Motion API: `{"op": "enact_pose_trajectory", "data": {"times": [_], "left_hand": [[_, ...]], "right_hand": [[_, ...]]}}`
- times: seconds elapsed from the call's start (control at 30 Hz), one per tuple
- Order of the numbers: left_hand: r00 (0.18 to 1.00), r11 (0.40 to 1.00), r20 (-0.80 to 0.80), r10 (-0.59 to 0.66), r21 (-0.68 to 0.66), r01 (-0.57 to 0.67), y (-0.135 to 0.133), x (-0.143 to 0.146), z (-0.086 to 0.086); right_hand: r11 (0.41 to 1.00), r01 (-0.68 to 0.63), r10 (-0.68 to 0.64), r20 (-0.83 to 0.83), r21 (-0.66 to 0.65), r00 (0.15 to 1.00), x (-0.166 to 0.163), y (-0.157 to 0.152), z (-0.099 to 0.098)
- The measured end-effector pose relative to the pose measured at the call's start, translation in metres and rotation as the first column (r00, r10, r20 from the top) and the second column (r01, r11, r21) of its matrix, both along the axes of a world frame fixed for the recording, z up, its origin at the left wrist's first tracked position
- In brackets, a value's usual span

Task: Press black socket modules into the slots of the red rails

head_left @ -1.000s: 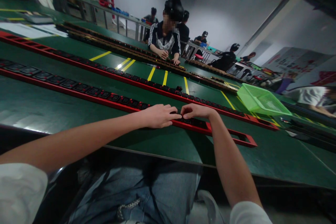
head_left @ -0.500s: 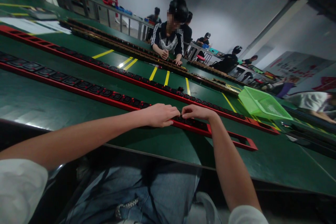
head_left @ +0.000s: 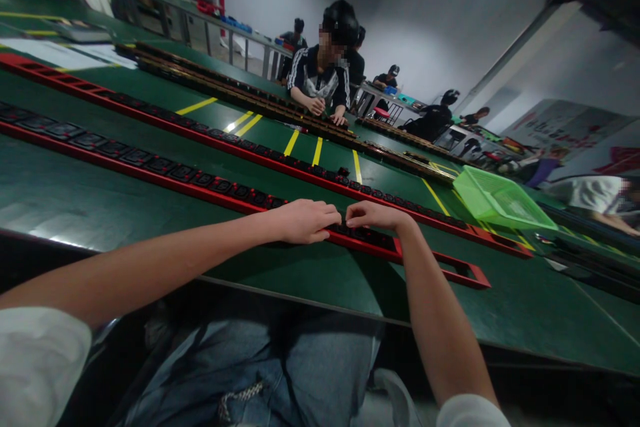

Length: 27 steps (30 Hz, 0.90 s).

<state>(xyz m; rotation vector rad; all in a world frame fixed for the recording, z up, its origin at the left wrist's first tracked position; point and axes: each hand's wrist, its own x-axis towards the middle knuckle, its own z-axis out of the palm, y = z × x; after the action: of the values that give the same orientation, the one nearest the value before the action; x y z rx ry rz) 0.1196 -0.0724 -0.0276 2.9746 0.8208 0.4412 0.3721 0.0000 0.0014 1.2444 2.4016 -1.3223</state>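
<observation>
A long red rail (head_left: 220,197) with a row of black socket-like modules (head_left: 163,164) lies slantwise along the near side of the green table. My left hand (head_left: 311,220) rests over the rail, its fingers curled down onto the modules. Close to its right, my right hand (head_left: 373,215) is pinched, thumb and finger together just above the same rail. The fingertips of both hands almost meet. Whatever they grip is too small and dark to make out. The right end of the rail (head_left: 477,275) has an open slot.
Behind lies a second red rail (head_left: 295,165) with black modules, a small black piece (head_left: 343,172) beside it. Farther back are brown-black strips (head_left: 225,95), a light green basket (head_left: 505,197) and papers (head_left: 50,53). A co-worker (head_left: 323,73) leans over the strips opposite.
Both hands stay at the same spot on the near rail, with barely any shift in the fingers. The view has tilted very slightly.
</observation>
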Motion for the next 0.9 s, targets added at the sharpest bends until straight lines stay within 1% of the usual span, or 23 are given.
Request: {"op": "enact_pose_trajectory", "data": {"times": [0.2, 0.4, 0.63, 0.9], "left_hand": [[1.0, 1.0, 0.013, -0.002, 0.012, 0.001, 0.0018, 0.0008, -0.0028], [1.0, 1.0, -0.013, 0.015, -0.002, -0.015, -0.0009, 0.0004, 0.001], [1.0, 1.0, -0.001, 0.015, -0.019, -0.015, -0.001, 0.0004, 0.0012], [1.0, 1.0, 0.015, -0.012, 0.014, 0.011, 0.0015, -0.0001, -0.0023]], "right_hand": [[1.0, -0.001, 0.001, 0.011, 0.0, 1.0, -0.0005, -0.0014, 0.0016], [1.0, 0.007, -0.007, 0.009, 0.008, 1.0, -0.0013, -0.0022, 0.0025], [1.0, 0.028, -0.028, 0.003, -0.009, 1.0, -0.0007, -0.0018, 0.0013], [1.0, 0.025, -0.025, -0.001, -0.013, 1.0, -0.0007, -0.0025, 0.0017]]}}
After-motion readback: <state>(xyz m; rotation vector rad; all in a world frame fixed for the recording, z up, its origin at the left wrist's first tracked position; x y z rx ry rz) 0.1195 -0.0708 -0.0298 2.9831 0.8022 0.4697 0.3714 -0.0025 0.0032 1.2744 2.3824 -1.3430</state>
